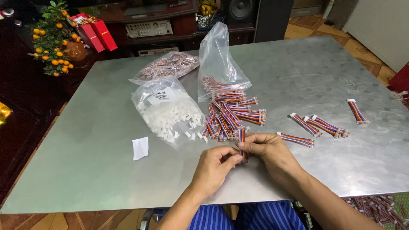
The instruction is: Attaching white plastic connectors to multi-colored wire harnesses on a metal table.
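My right hand (267,150) pinches a short multicoloured ribbon cable (242,136) upright near the table's front edge. My left hand (216,163) meets it from the left, fingertips closed at the cable's lower end. Just behind them lies a heap of the same striped cables (230,115), spilling from an open clear bag (219,64). A clear bag of small white plastic connectors (168,111) lies left of the heap, with loose connectors at its mouth. Several separate cables (319,125) lie on the right side of the table.
The work surface is a grey metal table (106,140). A white paper slip (140,148) lies at left. Another bag of cables (168,64) sits at the back. Beyond the table are a small orange-fruited tree (53,38), red boxes (96,33) and audio gear (149,28).
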